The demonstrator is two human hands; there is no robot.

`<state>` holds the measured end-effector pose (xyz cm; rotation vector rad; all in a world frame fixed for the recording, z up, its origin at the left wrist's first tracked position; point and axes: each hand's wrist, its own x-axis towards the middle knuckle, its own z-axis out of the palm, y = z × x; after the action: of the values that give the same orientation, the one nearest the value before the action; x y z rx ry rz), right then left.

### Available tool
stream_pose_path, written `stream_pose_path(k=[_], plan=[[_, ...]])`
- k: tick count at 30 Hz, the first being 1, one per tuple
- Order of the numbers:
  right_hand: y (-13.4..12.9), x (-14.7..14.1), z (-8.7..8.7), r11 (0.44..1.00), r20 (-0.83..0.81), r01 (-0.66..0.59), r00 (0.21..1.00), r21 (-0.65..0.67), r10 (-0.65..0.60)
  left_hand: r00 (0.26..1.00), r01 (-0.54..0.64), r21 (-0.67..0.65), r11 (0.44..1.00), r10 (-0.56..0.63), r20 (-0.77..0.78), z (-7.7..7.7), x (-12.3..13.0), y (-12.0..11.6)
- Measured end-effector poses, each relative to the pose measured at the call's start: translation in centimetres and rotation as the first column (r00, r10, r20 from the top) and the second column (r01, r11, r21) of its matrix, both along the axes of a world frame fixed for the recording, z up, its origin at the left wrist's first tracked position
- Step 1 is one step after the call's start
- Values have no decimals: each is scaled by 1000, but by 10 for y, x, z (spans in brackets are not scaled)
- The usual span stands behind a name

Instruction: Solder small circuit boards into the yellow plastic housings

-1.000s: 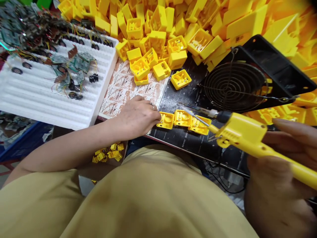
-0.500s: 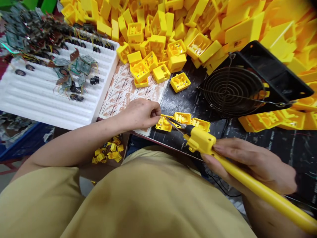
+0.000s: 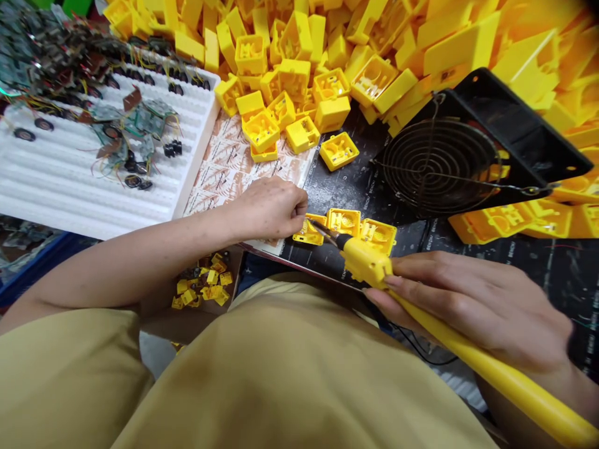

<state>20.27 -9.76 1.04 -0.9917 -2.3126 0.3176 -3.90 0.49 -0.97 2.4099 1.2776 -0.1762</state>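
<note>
My yellow soldering iron [image 3: 367, 262] with its tip at a yellow plastic housing [image 3: 307, 233].
My right hand [image 3: 472, 305] has its fingers [image 3: 430, 265] clamped on the handle; my left hand [image 3: 266, 209] has its fingertips [image 3: 299, 212] curled together at the housing's edge, grip unclear, on the black bench mat [image 3: 346, 190].

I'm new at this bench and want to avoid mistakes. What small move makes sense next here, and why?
Probably draw the left hand back slightly. Its fingertips sit very close to the metal tip of the soldering iron, which the right hand holds at the leftmost yellow plastic housing, so a small slip could burn them.
</note>
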Motion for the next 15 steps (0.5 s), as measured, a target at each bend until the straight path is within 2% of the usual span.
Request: stream_pose_path(k=[5,10,12,15], plan=[[2,6,-9,999,-30,-38,999,16,38,1000,5,-2,1000,-5,4,0,-1,0],[7,-1,-15,990,-36,-57,997,130,62,1000,6,6,1000,-6,-17,2,1,1],[6,2,-13,992,-28,-67,997,107,70,1000,4,6,1000,-4,-21,3,1,1],[2,11,-10,997,-38,1,999,77,2,1000,14,-11,1000,-14,-20,4,2,2]])
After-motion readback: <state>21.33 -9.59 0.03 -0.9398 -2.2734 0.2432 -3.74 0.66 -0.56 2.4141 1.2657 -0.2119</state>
